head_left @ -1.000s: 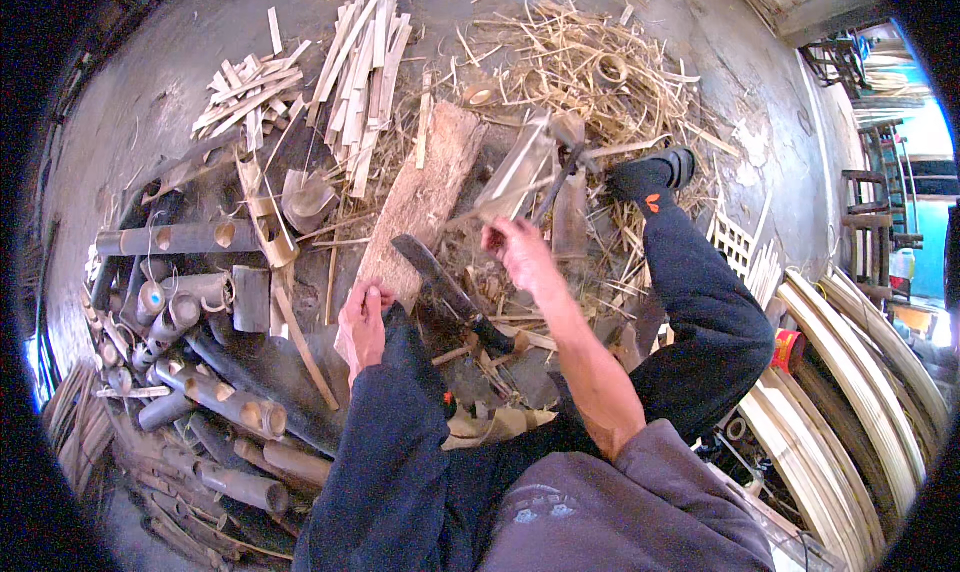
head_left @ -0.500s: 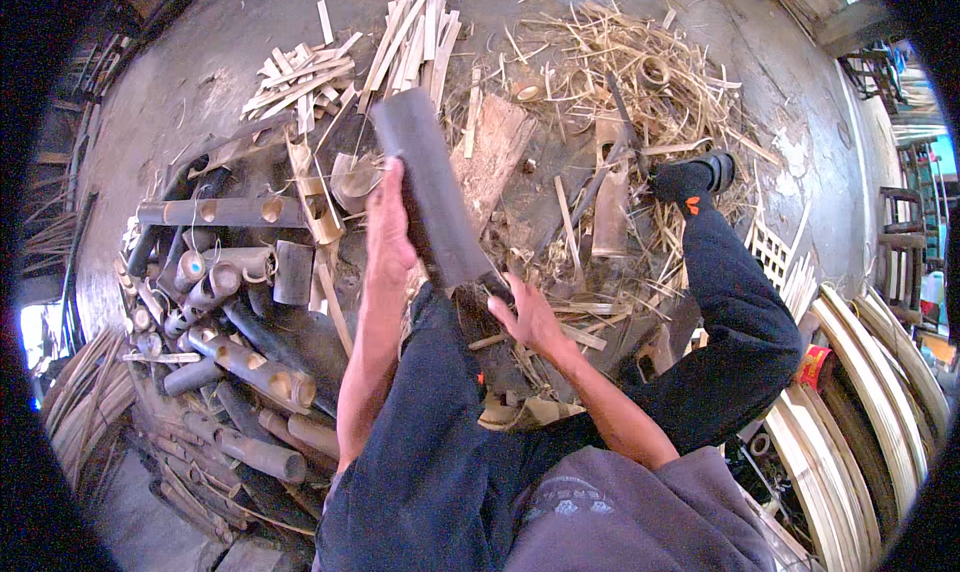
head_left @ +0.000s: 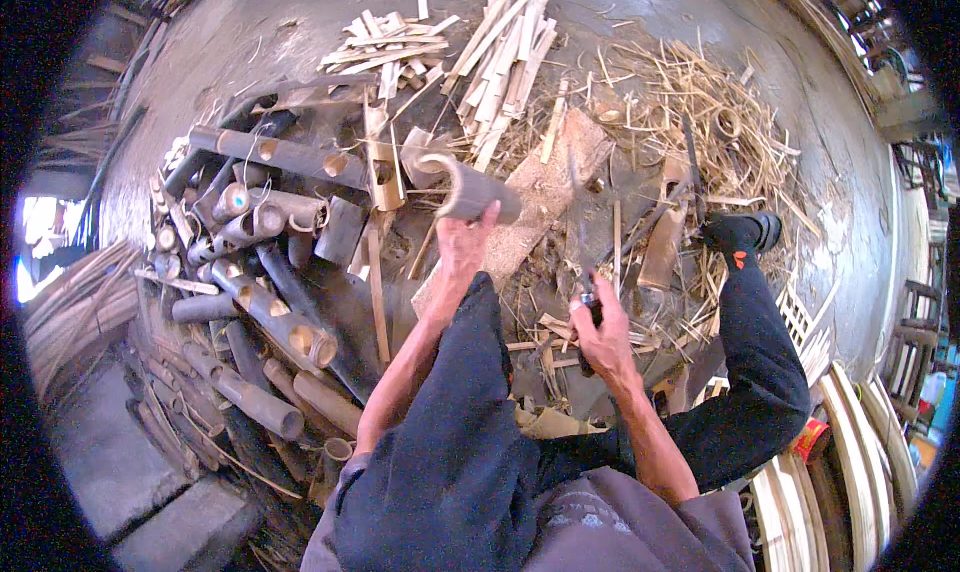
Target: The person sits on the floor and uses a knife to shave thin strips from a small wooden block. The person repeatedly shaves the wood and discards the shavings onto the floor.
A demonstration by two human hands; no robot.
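My left hand (head_left: 463, 244) is closed round a half-round piece of split bamboo (head_left: 482, 194), its pale curved end turned to the left. That bamboo piece is over the chipped wooden block (head_left: 572, 160); whether it rests on the wood I cannot tell. In my right hand (head_left: 606, 340) is the dark handle of a knife (head_left: 580, 244), fingers wrapped round it. Its blade points away from me and is smeared by motion. Blade and bamboo are apart.
Bamboo tubes (head_left: 285, 337) lie heaped on the left. Pale cut strips (head_left: 510, 57) and thin shavings (head_left: 715, 122) cover the floor ahead. My outstretched right leg ends in a dark shoe (head_left: 765, 232). Bundled long slats (head_left: 865, 452) curve along the right.
The bamboo piece has turned from lengthwise to end-on, and my left hand has gone from flat against it to gripping it. My right hand has moved away from it with the knife. The view has shifted.
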